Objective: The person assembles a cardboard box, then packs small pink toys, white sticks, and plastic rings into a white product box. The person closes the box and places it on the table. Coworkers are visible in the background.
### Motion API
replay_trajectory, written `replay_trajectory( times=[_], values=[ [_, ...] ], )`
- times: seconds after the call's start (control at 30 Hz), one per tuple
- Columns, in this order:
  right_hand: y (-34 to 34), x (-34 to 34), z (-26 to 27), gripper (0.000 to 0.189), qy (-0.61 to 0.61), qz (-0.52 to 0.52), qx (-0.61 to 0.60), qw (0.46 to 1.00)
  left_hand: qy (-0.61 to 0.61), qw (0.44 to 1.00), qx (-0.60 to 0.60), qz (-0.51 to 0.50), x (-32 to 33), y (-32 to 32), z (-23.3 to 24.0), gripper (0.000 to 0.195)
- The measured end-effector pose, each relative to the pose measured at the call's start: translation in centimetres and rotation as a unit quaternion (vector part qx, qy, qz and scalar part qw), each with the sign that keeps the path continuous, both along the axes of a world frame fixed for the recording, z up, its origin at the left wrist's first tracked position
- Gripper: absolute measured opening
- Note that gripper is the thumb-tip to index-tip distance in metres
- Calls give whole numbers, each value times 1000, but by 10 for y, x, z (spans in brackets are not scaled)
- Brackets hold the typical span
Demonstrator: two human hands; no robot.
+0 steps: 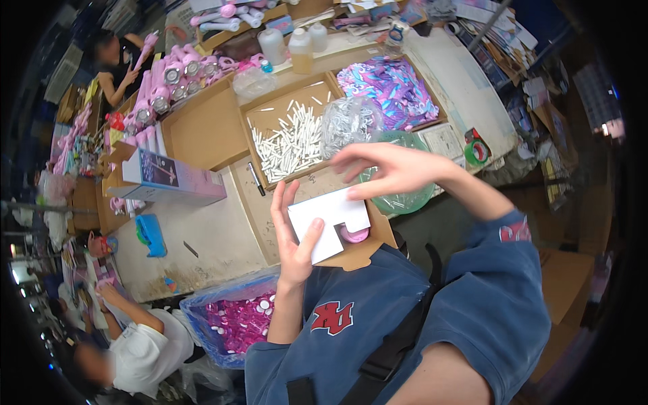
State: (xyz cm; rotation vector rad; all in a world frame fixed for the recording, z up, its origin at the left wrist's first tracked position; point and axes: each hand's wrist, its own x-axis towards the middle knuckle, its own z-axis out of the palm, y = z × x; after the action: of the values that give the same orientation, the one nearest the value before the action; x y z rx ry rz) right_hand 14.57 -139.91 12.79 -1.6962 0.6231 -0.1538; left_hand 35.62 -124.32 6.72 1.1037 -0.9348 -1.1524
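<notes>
My left hand (296, 238) grips a white card insert (324, 215) with a cut-out notch, its thumb on the card's face. A pink plastic part (354, 234) shows through the notch, above the brown cardboard flaps (357, 255) of a box held against my body. My right hand (385, 169) reaches over the card's upper right corner, thumb at the edge and fingers spread and blurred. Behind it lies a clear bag of grey cord-like pieces (350, 124). Small white sticks (291, 139) fill a cardboard tray (263, 177) beyond my hands.
A printed box (177, 177) stands at left, near a blue tape dispenser (150, 235) and a black marker (256, 178). A green basket (405, 197) sits beyond my right wrist. A blue-lined bin (202, 324) holds pink pieces. Two co-workers (147, 349) (119, 71) work at left.
</notes>
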Motion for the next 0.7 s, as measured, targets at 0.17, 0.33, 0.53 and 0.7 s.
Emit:
replay_trajectory(
  times=[0.17,0.33,0.53,0.7],
  values=[
    [48,-59,-22,77,-38,-99,166,980,29,999,-16,40,-8,-16,-2,84],
    [90,-45,-52,74,-91,-239,319,913,-7,999,-17,41,-33,-21,-2,79],
    [97,-44,-36,70,-142,-293,359,875,-71,989,-128,31,-45,-22,-2,76],
    [82,-42,-25,69,-108,-256,267,923,-221,953,-208,-21,-34,-22,-15,74]
  ],
)
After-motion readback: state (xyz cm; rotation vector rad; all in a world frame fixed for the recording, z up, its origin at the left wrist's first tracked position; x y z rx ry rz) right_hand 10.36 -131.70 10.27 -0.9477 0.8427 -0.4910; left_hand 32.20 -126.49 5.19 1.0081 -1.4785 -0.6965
